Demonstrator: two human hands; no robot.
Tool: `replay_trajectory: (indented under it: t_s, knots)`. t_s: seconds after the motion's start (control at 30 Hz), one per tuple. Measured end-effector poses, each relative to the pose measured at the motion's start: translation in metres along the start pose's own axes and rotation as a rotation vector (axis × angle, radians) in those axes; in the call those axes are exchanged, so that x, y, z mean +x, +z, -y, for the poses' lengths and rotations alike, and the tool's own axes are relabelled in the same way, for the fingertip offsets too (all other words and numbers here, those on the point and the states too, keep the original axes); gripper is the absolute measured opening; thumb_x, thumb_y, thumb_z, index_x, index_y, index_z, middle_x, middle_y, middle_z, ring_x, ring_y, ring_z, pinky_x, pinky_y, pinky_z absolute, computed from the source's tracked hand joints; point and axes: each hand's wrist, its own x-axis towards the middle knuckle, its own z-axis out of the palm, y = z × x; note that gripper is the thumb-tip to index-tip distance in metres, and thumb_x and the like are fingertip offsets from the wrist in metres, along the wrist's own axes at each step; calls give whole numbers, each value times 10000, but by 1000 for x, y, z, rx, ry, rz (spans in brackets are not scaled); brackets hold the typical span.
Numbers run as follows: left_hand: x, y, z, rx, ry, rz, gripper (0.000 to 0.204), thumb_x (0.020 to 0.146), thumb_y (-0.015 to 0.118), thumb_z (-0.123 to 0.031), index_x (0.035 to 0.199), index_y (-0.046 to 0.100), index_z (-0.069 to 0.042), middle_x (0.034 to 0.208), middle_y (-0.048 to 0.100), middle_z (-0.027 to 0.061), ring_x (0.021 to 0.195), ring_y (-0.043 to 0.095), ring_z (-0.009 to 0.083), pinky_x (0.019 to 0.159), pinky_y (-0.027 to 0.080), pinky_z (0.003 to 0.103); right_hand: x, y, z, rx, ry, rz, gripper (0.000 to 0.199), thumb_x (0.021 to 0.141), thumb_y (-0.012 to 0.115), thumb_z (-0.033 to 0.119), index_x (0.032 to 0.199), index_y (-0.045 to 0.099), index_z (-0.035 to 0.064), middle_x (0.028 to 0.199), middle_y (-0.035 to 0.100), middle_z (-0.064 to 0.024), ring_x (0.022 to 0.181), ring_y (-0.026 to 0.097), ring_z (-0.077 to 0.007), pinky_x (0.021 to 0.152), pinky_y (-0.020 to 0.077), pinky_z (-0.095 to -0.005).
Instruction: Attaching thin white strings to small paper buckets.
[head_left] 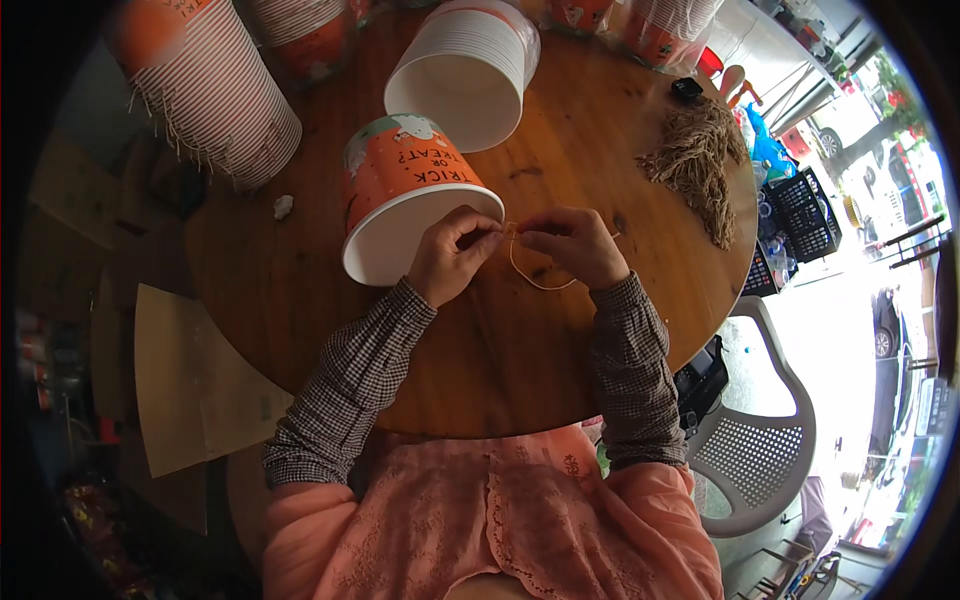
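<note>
An orange paper bucket (405, 175) with a white rim lies on its side on the round wooden table (500, 340), its mouth toward me. My left hand (452, 252) rests against the bucket's rim and pinches one end of a thin tan cord (540, 278). My right hand (572, 243) pinches the other end just beside it. The cord hangs between them in a loop over the tabletop.
A stack of white buckets (468, 70) lies on its side behind the orange one. Tall striped stacks of buckets (215, 85) stand at the back left. A pile of tan cords (700, 160) lies at the right. A white plastic chair (760, 440) stands lower right.
</note>
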Motion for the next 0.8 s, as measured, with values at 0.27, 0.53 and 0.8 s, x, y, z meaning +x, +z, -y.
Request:
replay_trajectory:
  t_s: [0.27, 0.53, 0.8]
  knots:
    - [1, 1, -4, -8, -37, 28, 110, 888, 659, -74, 959, 650, 9, 902, 652, 37, 812, 601, 89, 719, 490, 240, 2, 4, -8, 36, -49, -38, 206, 852, 707, 165, 971, 708, -3, 799, 681, -26, 754, 606, -74, 682, 505, -244]
    - [2, 4, -3, -87, 2, 11, 109, 897, 655, -73, 969, 638, 7, 892, 661, 27, 816, 609, 84, 712, 489, 230, 2, 4, -15, 110, -73, 22, 203, 856, 699, 159, 978, 704, -3, 799, 681, -32, 701, 619, -72, 628, 519, -237]
    - [1, 3, 4, -52, -52, 4, 161, 883, 696, -155, 959, 670, -15, 878, 689, 48, 759, 633, 104, 663, 504, 246, 1, 6, -9, 133, -32, -64, 190, 852, 692, 154, 944, 700, -12, 767, 673, -22, 649, 614, -70, 548, 505, -232]
